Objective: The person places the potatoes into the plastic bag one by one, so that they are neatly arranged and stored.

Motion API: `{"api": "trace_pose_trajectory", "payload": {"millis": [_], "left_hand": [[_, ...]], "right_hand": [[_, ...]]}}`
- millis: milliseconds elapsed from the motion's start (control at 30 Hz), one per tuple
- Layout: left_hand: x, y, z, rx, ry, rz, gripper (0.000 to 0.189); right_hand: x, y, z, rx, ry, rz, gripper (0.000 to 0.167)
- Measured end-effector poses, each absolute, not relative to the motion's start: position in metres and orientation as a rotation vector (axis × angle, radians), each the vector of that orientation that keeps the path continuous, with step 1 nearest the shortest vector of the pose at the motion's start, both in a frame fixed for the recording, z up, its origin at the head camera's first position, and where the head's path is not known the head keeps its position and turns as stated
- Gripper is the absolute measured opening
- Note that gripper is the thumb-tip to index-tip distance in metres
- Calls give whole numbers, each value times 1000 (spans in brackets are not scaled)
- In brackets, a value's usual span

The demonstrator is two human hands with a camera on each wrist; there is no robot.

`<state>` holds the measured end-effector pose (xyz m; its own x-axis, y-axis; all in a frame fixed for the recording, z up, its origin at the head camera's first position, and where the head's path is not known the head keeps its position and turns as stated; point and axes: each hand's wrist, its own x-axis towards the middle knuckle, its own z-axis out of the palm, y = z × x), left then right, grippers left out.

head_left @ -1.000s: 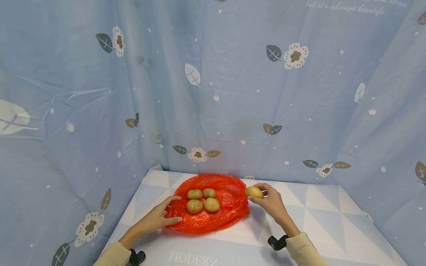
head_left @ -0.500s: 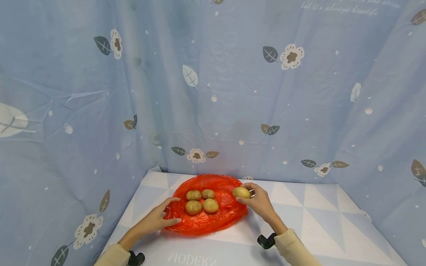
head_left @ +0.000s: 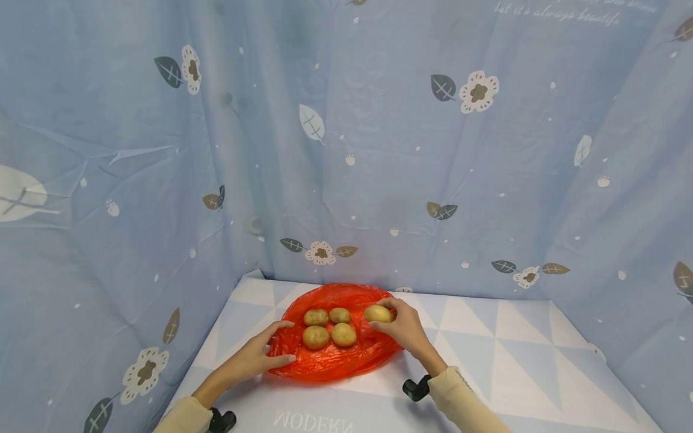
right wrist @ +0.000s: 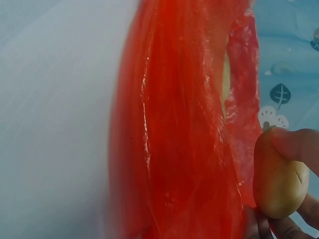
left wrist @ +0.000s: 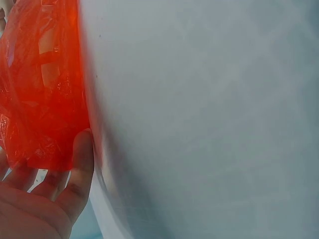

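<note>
A red plastic bag lies spread on the table with its mouth facing up, and several potatoes sit together inside it. My right hand holds one more potato between thumb and fingers, over the right part of the bag. In the right wrist view that potato overlaps the bag's right edge, the thumb on its upper end. At the bag's left end my left hand rests with thumb and fingers spread wide against the plastic. The left wrist view shows the thumb along the bag's side.
The table has a white and pale blue triangle pattern, with lettering near the front edge. A blue curtain printed with flowers and leaves hangs behind and to the left.
My right hand has moved left with its potato, from just past the bag's right edge to over the bag. The left hand has stayed in place.
</note>
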<state>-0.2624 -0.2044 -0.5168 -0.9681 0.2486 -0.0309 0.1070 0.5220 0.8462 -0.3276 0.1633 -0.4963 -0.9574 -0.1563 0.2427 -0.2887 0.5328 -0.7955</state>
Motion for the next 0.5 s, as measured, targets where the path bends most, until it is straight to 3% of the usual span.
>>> {"api": "trace_pose_trajectory", "payload": {"millis": [500], "left_hand": [[-263, -205, -516, 325, 2618, 1427, 72]], "right_hand": [[-343, 139, -512, 412, -2666, 1350, 41]]}}
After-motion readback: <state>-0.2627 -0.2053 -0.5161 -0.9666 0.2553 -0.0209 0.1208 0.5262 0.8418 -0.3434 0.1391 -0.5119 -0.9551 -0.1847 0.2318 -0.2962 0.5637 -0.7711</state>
